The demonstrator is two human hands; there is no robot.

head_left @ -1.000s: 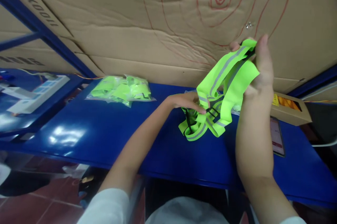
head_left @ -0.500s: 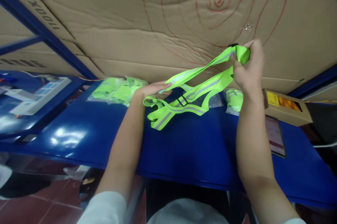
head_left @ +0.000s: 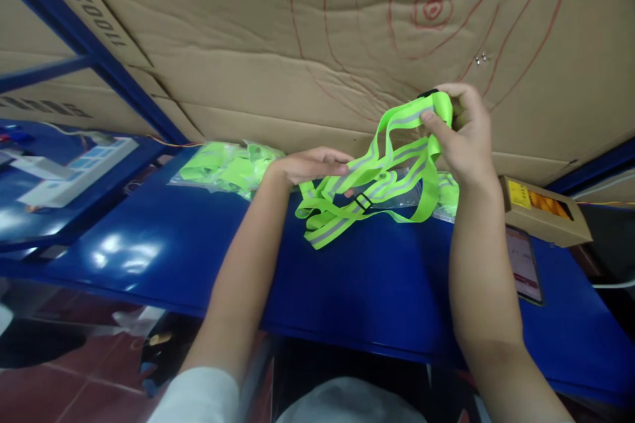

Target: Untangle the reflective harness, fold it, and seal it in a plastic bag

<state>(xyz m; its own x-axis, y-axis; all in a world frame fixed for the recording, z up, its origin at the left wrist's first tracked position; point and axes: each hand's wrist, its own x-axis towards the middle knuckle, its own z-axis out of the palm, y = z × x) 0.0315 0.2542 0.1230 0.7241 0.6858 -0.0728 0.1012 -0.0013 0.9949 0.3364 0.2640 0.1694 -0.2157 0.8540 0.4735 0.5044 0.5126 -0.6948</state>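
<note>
A neon green strap vest with grey reflective stripes (head_left: 370, 188) hangs between both hands above the blue table (head_left: 347, 277). My right hand (head_left: 464, 138) is raised and pinches the top end of the straps near a black buckle. My left hand (head_left: 310, 165) lies lower to the left, fingers curled over another length of the same straps. The lower loops of the vest droop onto the table surface. A small black slider sits on the straps between the hands.
A pile of bagged green vests (head_left: 225, 168) lies at the back left of the table. More bagged green pieces (head_left: 446, 194) sit behind the held vest. A brown box (head_left: 543, 218) and a printed card (head_left: 523, 264) lie at right. Cardboard sheets (head_left: 297, 46) wall the back.
My hands have come closer together, so the stretched straps now sag in loops. The right hand has dropped slightly; the left has shifted right along the straps.
</note>
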